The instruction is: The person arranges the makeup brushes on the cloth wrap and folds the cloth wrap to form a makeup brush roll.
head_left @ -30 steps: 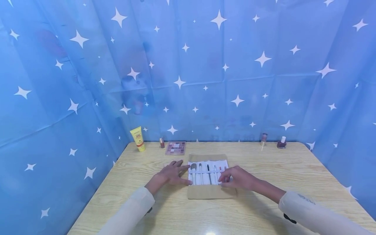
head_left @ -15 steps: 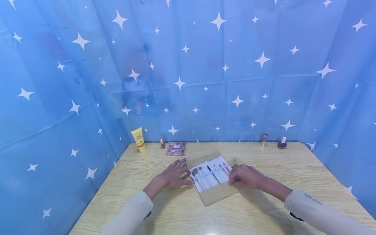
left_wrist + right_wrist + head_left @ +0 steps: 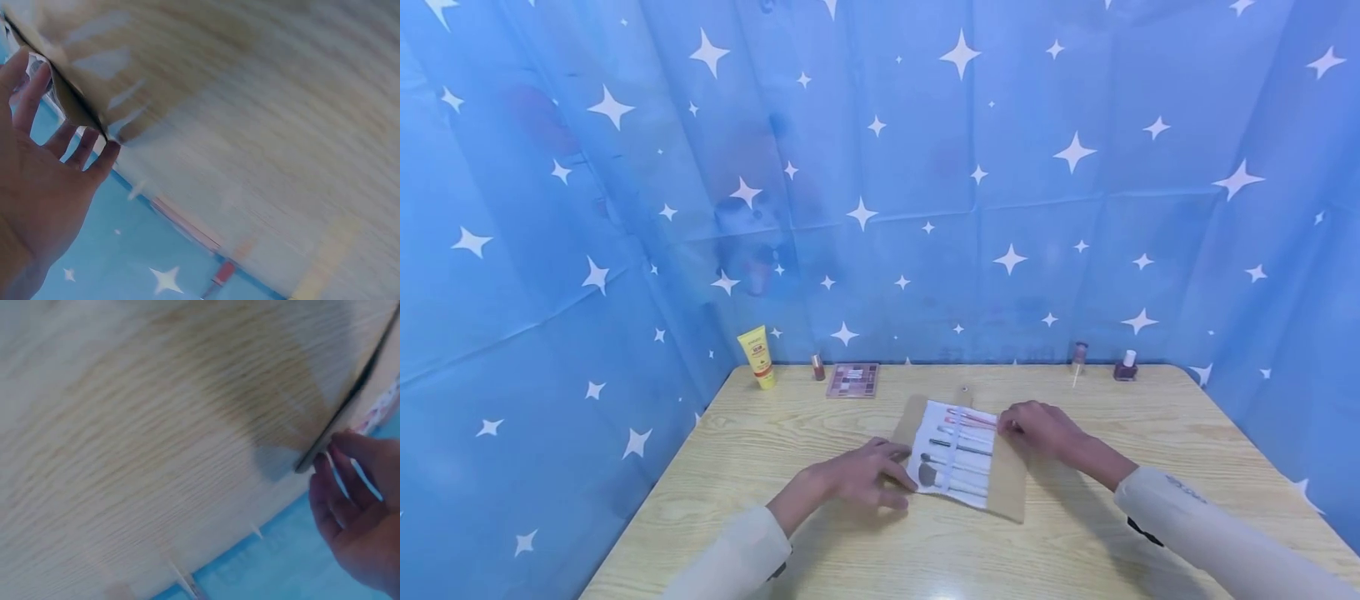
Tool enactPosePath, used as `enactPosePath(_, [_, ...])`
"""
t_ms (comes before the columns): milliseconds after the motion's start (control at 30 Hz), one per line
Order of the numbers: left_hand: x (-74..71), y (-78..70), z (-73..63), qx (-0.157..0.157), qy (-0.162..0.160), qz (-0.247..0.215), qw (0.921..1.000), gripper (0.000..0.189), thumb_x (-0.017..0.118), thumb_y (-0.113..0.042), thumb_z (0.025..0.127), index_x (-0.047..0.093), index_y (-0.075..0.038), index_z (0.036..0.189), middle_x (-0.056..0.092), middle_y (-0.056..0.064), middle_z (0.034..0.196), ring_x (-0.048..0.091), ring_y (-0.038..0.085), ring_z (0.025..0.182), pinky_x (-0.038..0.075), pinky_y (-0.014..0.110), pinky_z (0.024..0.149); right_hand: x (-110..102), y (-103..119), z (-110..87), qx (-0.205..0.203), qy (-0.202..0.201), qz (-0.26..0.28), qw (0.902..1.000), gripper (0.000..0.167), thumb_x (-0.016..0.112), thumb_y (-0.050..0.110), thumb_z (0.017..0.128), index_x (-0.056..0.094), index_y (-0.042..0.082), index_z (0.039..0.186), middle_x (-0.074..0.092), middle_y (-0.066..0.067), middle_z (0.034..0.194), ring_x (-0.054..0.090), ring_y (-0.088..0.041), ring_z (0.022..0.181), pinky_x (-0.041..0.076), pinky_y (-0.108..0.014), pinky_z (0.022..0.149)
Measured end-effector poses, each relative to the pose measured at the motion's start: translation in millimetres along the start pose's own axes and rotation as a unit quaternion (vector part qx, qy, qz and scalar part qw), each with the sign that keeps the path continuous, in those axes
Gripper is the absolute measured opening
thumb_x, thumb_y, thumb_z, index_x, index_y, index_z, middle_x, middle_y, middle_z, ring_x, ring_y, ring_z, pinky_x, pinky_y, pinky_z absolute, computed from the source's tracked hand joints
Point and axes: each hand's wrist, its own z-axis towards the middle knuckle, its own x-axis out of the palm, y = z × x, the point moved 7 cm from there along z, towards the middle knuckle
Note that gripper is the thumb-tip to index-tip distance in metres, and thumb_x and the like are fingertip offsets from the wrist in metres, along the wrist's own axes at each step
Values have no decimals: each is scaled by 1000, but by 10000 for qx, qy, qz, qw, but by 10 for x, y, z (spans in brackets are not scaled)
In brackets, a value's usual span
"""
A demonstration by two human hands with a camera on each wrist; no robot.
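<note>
An unfolded makeup brush roll (image 3: pixel 1009 482), tan outside with a white lining, lies on the table at a slant. Several makeup brushes sit under its strap, their heads pointing left; a large fluffy brush (image 3: pixel 928 475) is nearest the front. My left hand (image 3: pixel 867 477) touches the roll's left edge with spread, fairly straight fingers. At the far right corner, my right hand (image 3: pixel 1039 425) pinches the edge between thumb and fingers. The right wrist view shows this roll edge (image 3: pixel 334 425) slightly raised above the table.
Along the back of the wooden table (image 3: pixel 820 425) stand a yellow tube (image 3: pixel 757 358), a small lipstick-like tube (image 3: pixel 817 367), an eyeshadow palette (image 3: pixel 853 380), a slim cosmetic tube (image 3: pixel 1078 358) and a dark nail polish bottle (image 3: pixel 1126 367). A blue star-patterned curtain (image 3: pixel 925 167) hangs behind.
The brush roll has turned counterclockwise by about a quarter turn, so the brush heads now point left. My right hand has moved right and away; my left hand has come nearer.
</note>
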Motion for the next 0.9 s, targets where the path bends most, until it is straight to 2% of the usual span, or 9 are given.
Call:
enactPosePath(200, [74, -231, 3, 360, -125, 692, 9969, 41, 67, -56, 97, 66, -44, 136, 41, 8, 163, 41, 30, 146, 38, 50, 118, 52, 39, -10, -498, 268, -83, 9984, 19, 66, -6, 95, 75, 3, 109, 75, -13, 103, 73, -31, 94, 61, -46, 80])
enactPosePath(333, [95, -359, -1, 577, -258, 1091, 9920, 44, 65, -56, 98, 63, -44, 141, 46, 12, 159, 48, 28, 138, 45, 45, 111, 77, 86, -71, -574, 334, -77, 9978, 21, 65, -2, 98, 72, -2, 118, 73, -20, 114, 71, -39, 104, 60, -51, 85])
enactPosePath(400, [79, -392, -5, 566, -333, 1106, 9917, 48, 64, -56, 99, 60, -42, 145, 49, 12, 157, 50, 29, 137, 46, 47, 110, 67, 138, -106, -560, 279, -70, 9980, 21, 65, 0, 99, 72, 0, 120, 72, -20, 118, 70, -40, 107, 60, -52, 85])
enactPosePath(467, [42, -397, -5, 481, -468, 1062, 9921, 53, 64, -56, 99, 57, -38, 149, 53, 10, 154, 52, 28, 135, 47, 47, 109, 38, 211, -146, -586, 196, -5, 9981, 21, 68, 2, 99, 72, 3, 119, 72, -18, 120, 70, -38, 107, 60, -50, 85])
enactPosePath(567, [-35, -363, -4, 255, -740, 979, 9921, 57, 67, -54, 98, 59, -27, 148, 59, 5, 147, 56, 23, 131, 47, 45, 110, -18, 353, -211, -677, 91, 80, 9976, 20, 72, 6, 97, 74, 10, 116, 73, -8, 116, 71, -27, 104, 62, -44, 83])
enactPosePath(700, [-91, -304, 14, 86, -1026, 1129, 9883, 53, 73, -51, 94, 68, -19, 136, 67, 0, 132, 61, 14, 115, 52, 31, 99, -62, 521, -313, -834, 169, 167, 9962, 8, 77, 21, 96, 76, 21, 104, 72, 3, 110, 69, -14, 97, 61, -35, 78])
enactPosePath(800, [-70, -263, 43, 85, -1024, 1194, 9875, 51, 77, -50, 92, 72, -18, 131, 68, -1, 125, 61, 10, 104, 53, 24, 88, -50, 581, -393, -816, 371, 228, 9957, 15, 79, 39, 93, 76, 25, 100, 72, 3, 113, 69, -13, 99, 60, -35, 79])
enactPosePath(900, [-30, -240, 61, 127, -964, 1240, 9875, 44, 77, -48, 92, 74, -21, 127, 68, 0, 124, 60, 9, 101, 52, 21, 85, -20, 589, -467, -751, 496, 277, 9956, 26, 79, 47, 91, 75, 25, 104, 71, 1, 121, 68, -19, 107, 60, -40, 84])
